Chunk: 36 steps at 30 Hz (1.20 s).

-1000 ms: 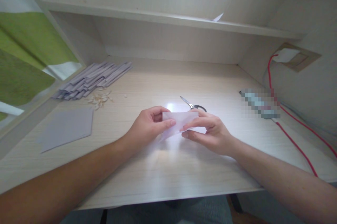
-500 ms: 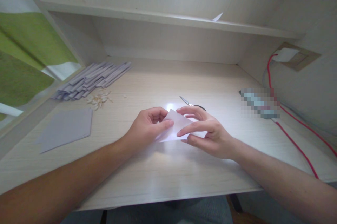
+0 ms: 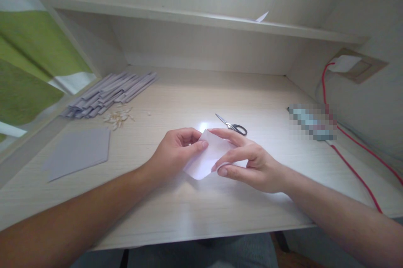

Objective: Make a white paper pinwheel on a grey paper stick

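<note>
A small white sheet of paper (image 3: 204, 161) is held between both hands above the desk, its lower edge curving toward me. My left hand (image 3: 178, 148) pinches its upper left part, thumb on the near face and fingers behind. My right hand (image 3: 248, 156) grips the right side, thumb and a finger at the lower edge, the index finger stretched along the top. Just beyond the right hand lie scissors (image 3: 233, 126) with black handles, flat on the desk.
Rolled paper tubes (image 3: 113, 93) are heaped at the back left. Small pale scraps (image 3: 118, 116) lie before them, and a stack of paper sheets (image 3: 80, 152) is nearer me. At the right are a blurred-out device (image 3: 311, 123) and a red cable (image 3: 357, 177). A shelf (image 3: 189, 16) spans the back.
The paper's lower edge has come down and bowed toward me. My right index finger has straightened along the top, and the right hand has dropped slightly, uncovering the scissors' handles.
</note>
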### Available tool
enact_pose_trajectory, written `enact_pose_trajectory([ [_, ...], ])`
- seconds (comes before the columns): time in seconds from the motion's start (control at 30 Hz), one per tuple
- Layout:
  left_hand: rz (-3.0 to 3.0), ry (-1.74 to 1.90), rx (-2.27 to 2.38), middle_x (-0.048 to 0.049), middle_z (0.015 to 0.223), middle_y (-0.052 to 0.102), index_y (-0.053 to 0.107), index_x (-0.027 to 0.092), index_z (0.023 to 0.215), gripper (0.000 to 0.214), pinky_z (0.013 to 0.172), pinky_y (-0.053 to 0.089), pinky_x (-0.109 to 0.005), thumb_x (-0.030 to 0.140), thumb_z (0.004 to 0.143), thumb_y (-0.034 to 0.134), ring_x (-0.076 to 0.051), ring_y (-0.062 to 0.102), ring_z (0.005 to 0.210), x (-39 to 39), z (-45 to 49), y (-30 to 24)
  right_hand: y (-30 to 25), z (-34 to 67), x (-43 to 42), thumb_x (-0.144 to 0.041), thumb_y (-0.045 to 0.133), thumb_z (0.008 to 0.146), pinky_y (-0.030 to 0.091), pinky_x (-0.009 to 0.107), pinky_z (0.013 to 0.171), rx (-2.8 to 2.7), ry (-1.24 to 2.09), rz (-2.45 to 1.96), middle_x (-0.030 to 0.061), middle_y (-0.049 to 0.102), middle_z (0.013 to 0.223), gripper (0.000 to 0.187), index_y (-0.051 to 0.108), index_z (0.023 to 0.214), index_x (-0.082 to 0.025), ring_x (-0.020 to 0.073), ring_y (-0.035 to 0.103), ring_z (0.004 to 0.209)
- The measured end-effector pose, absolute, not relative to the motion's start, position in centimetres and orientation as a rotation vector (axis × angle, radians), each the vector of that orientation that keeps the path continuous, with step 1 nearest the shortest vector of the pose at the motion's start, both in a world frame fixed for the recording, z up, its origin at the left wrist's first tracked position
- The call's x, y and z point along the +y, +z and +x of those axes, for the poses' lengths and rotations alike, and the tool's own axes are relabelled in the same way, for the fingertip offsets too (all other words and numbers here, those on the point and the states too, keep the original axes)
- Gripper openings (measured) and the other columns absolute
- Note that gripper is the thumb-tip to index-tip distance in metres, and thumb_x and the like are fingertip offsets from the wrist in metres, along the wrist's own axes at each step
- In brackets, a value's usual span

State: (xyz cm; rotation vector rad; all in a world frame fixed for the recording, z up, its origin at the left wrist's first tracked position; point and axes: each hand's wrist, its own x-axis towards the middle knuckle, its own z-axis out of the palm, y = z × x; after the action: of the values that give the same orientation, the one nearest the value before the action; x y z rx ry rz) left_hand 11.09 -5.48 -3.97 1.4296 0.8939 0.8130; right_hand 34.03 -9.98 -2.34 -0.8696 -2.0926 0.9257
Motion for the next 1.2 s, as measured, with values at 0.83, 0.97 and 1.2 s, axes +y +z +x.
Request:
enact_pose_trajectory([
  [0.83,1.805,0.772,0.78,-0.0013,0.095,0.076,0.077,0.017,0.098,0.026,0.077,0.046,-0.024,0.034,0.101,0.057,-0.014,0.065,0.086,-6.2,11.1,-3.5,-3.1,33.7,-9.6,-0.034,0.074,0.088,0.039,0.028,0.061,-1.876,1.001,-1.224,0.0011,0.063,0.069,0.021,0.075,0.08,-0.015,0.013,0.052,0.065],
  [0.97,1.901,0.778,0.772,-0.0005,0.091,0.074,0.076,0.017,0.097,0.027,0.077,0.046,-0.023,0.031,0.102,0.054,-0.012,0.065,0.084,-6.3,11.1,-3.6,-3.5,33.7,-9.6,-0.035,0.074,0.088,0.036,0.027,0.057,-1.873,1.005,-1.246,-0.0013,0.058,0.064,0.023,0.072,0.077,-0.015,0.0113,0.048,0.061],
  [1.2,1.964,0.801,0.883,-0.0014,0.086,0.073,0.075,0.016,0.096,0.019,0.067,0.046,-0.023,0.028,0.097,0.06,-0.013,0.064,0.078,-6.6,11.2,-3.6,-3.7,33.5,-9.3,-0.037,0.072,0.09,0.036,0.026,0.055,-1.842,0.971,-1.24,-0.001,0.059,0.068,0.023,0.071,0.083,-0.015,0.0108,0.048,0.061],
])
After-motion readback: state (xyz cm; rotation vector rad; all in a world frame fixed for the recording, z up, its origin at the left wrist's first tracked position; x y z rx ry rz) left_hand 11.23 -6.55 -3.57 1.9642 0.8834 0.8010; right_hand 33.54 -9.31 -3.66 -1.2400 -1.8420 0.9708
